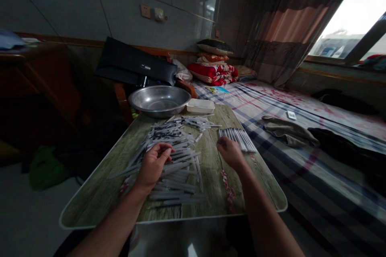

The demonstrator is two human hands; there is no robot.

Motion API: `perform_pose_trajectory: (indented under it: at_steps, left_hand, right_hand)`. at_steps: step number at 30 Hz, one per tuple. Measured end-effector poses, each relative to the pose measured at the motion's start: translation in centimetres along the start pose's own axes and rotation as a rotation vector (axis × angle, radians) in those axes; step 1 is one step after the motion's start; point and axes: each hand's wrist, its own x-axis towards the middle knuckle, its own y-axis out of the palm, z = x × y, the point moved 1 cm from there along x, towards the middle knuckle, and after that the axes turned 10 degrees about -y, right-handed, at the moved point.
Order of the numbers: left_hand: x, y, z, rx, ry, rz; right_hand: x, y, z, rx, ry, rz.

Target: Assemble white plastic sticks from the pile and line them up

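Note:
Over the left side of a heap of slim translucent white tubes (pixel 177 184), my left hand (pixel 154 165) is closed, thumb against the forefinger. Anything between those fingers is too small to make out. Shorter pieces with dark ends (pixel 169 131) lie at the far part of the heap. My right hand (pixel 231 151) is curled shut at the left end of a neat row of white pen-like sticks with dark tips (pixel 239 138). Its fingertips point down beside the row and hide whatever they may hold. All of these lie on a wood-patterned table (pixel 211 200).
A wide metal basin (pixel 159 100) and a small white tray (pixel 200 106) stand at the table's far edge. Behind them leans a black panel (pixel 135 64). A bed with a checked sheet (pixel 271 168) borders the right side, with dark clothing (pixel 289 130) on it.

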Motion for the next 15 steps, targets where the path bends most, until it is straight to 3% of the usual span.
perform_pose_trajectory:
  at_steps: [5,15]
  left_hand:
    - [0.2,0.0,0.4,0.009,-0.010,-0.012]
    - [0.3,0.2,0.5,0.005,0.000,-0.009]
  right_hand:
    - [-0.3,3.6,2.5,-0.033,-0.162,0.218]
    - [-0.2,5.8,2.3,-0.151,-0.161,0.294]
